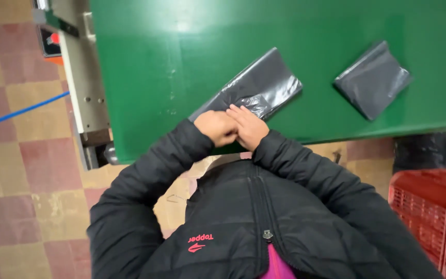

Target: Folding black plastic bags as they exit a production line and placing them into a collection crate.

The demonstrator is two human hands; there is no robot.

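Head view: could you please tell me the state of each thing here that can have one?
Near plastic bag: flat on the green table, hands at its near end.
Far plastic bag: folded flat, untouched.
Left hand: curled on the near bag.
Right hand: fingers pressing the bag.
Red crates: stacked beside the table.

The green table top (192, 46) filling the upper frame looks smooth and faintly glossy, with a pale sheen near its top edge, while the grey frame rail (81, 77) at upper left looks like dull painted metal. The two dark grey plastic bags (264, 82) (372, 80) are thin, crinkled, shiny film. The black jacket (243, 217) is quilted, matt synthetic cloth, the red crates (434, 217) at lower right are latticed plastic, and the checkered floor tiles (16, 170) look worn and rough.
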